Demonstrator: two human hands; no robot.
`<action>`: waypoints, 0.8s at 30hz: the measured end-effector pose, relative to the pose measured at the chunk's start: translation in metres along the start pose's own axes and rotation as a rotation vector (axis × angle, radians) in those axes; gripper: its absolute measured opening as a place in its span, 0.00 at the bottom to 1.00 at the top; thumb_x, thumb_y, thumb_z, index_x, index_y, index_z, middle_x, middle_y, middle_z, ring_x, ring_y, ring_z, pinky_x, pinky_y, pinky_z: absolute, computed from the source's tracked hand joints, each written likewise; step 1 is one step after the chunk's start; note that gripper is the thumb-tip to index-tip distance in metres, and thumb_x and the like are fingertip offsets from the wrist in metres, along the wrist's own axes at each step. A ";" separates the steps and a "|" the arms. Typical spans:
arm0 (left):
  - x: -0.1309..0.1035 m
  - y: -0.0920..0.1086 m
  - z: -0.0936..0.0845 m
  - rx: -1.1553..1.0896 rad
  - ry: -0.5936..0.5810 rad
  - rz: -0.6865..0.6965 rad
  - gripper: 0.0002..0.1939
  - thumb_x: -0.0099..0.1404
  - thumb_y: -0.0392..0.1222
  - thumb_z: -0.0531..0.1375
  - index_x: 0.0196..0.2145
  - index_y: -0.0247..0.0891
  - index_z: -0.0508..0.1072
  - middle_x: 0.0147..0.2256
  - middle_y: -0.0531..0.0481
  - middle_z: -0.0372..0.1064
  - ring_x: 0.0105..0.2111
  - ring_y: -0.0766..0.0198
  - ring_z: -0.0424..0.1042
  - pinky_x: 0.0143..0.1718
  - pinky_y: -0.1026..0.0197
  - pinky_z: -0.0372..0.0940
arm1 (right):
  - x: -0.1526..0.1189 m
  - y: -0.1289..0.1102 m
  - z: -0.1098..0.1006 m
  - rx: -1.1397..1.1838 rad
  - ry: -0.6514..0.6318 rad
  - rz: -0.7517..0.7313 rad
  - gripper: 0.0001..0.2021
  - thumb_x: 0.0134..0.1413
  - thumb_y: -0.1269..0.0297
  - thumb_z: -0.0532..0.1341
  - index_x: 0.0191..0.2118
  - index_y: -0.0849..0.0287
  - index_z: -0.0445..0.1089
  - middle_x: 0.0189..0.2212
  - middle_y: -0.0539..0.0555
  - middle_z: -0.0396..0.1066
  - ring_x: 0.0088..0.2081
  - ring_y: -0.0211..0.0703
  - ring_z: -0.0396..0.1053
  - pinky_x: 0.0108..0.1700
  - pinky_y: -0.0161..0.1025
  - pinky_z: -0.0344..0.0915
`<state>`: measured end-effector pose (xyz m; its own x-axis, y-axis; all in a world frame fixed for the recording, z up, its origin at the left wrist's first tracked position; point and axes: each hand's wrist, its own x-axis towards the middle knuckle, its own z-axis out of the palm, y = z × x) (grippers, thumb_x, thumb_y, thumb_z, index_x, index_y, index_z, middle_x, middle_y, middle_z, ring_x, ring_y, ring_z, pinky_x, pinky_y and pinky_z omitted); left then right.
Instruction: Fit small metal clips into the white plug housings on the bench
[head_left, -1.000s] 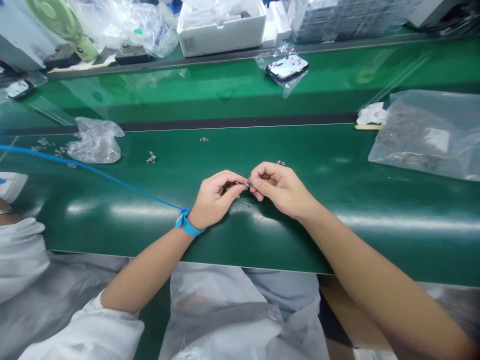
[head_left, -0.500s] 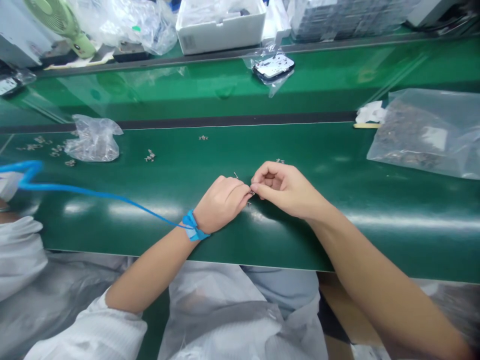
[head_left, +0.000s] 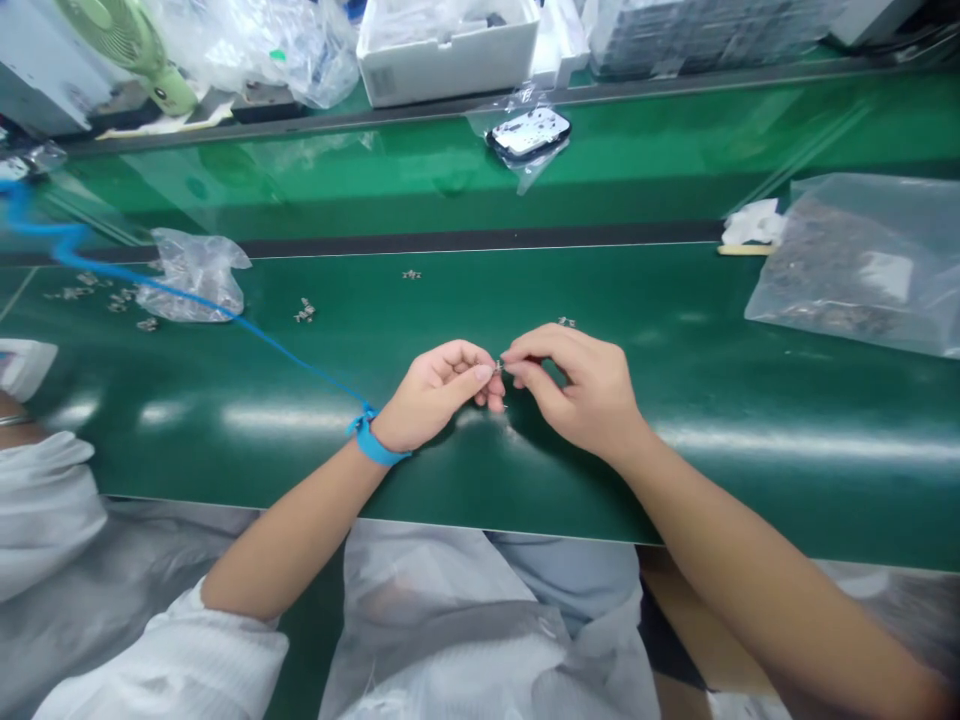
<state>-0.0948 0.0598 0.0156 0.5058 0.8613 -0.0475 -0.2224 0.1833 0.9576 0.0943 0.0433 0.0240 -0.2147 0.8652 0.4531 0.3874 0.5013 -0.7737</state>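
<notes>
Over the green table, my left hand pinches a small metal part between thumb and index finger. A blue wrist strap with a blue cord circles my left wrist. My right hand meets it from the right, thumb and forefinger closed at the same metal part; whether they hold a separate piece is too small to tell. Just beyond my right hand lies a little cluster of metal parts. Other small clusters rest farther back and to the left.
A clear bag sits at the left beside loose metal parts. At the right lies a large bag of parts. A white box and green fan stand on the back shelf. Another person's sleeve shows at left.
My left hand has turned, bringing its thumb and a small metal part into view. My right hand has rolled over so its back faces up. The blue cord has shifted.
</notes>
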 end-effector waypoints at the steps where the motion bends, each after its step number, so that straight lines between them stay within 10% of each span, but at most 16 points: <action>1: 0.000 -0.002 -0.001 0.067 0.036 0.046 0.13 0.65 0.49 0.65 0.36 0.36 0.71 0.29 0.50 0.73 0.28 0.66 0.74 0.32 0.62 0.68 | 0.001 -0.002 0.001 0.123 -0.033 0.126 0.04 0.62 0.64 0.60 0.36 0.55 0.72 0.31 0.52 0.76 0.29 0.40 0.73 0.33 0.40 0.71; 5: -0.002 -0.008 -0.002 0.350 0.135 0.267 0.08 0.65 0.44 0.64 0.36 0.37 0.73 0.35 0.49 0.74 0.31 0.66 0.76 0.35 0.61 0.71 | 0.004 -0.002 0.002 0.522 -0.133 0.449 0.06 0.55 0.62 0.66 0.33 0.58 0.70 0.23 0.49 0.72 0.24 0.38 0.71 0.28 0.37 0.70; 8: -0.002 -0.010 0.000 0.367 0.161 0.296 0.07 0.64 0.43 0.65 0.35 0.38 0.73 0.35 0.49 0.75 0.29 0.67 0.75 0.33 0.61 0.71 | 0.003 0.001 0.002 0.523 -0.101 0.409 0.06 0.53 0.64 0.67 0.33 0.58 0.70 0.25 0.49 0.73 0.26 0.39 0.73 0.31 0.38 0.72; 15: 0.002 -0.005 0.005 -0.177 0.141 0.002 0.14 0.58 0.43 0.71 0.31 0.36 0.69 0.23 0.54 0.70 0.22 0.71 0.67 0.25 0.66 0.63 | -0.003 -0.001 -0.002 -0.291 0.027 -0.312 0.10 0.62 0.73 0.57 0.40 0.52 0.75 0.37 0.52 0.78 0.39 0.43 0.75 0.43 0.43 0.71; 24: -0.002 0.006 0.012 -0.406 0.074 -0.176 0.13 0.57 0.40 0.70 0.28 0.33 0.69 0.20 0.57 0.64 0.15 0.81 0.53 0.20 0.72 0.52 | 0.000 -0.004 -0.009 -0.524 -0.093 -0.810 0.08 0.61 0.76 0.56 0.37 0.58 0.71 0.33 0.54 0.73 0.38 0.44 0.70 0.36 0.43 0.67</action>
<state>-0.0867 0.0534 0.0251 0.5077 0.8293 -0.2335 -0.4553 0.4884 0.7444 0.1011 0.0410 0.0313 -0.6534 0.2684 0.7078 0.4370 0.8972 0.0632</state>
